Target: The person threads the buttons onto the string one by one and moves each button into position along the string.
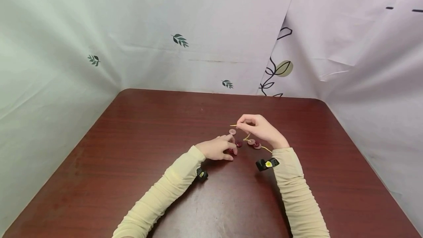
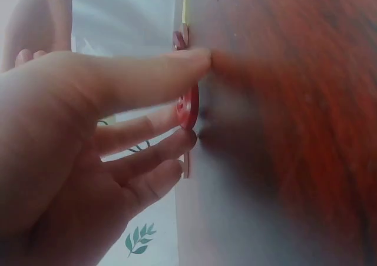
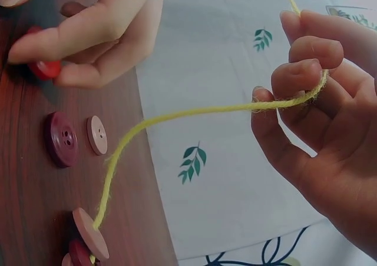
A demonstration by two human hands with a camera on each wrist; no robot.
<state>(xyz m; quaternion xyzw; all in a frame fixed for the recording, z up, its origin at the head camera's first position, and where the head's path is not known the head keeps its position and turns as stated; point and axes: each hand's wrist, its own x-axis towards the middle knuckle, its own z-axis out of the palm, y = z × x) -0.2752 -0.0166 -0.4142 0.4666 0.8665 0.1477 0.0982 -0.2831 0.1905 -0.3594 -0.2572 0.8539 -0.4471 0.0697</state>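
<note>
On the tabletop, my left hand (image 1: 218, 148) has its thumb and fingertips round the rim of a red button (image 2: 188, 108), low against the wood. My right hand (image 1: 261, 126), raised a little higher, pinches a yellow string (image 3: 194, 110) near its end between thumb and index finger. A short tip of the string sticks out past those fingers, and its length drapes across the other fingers. Lower down, the string runs through a pink button (image 3: 91, 235) and a dark red button (image 3: 78, 251), stacked with another pink one on the table.
A loose maroon button (image 3: 62, 139) and a loose pale pink button (image 1: 232, 132) lie between the hands. The brown table (image 1: 158, 120) meets a leaf-patterned white cloth (image 1: 148, 61) at its back and sides. Black camera straps (image 1: 267, 164) sit at both wrists.
</note>
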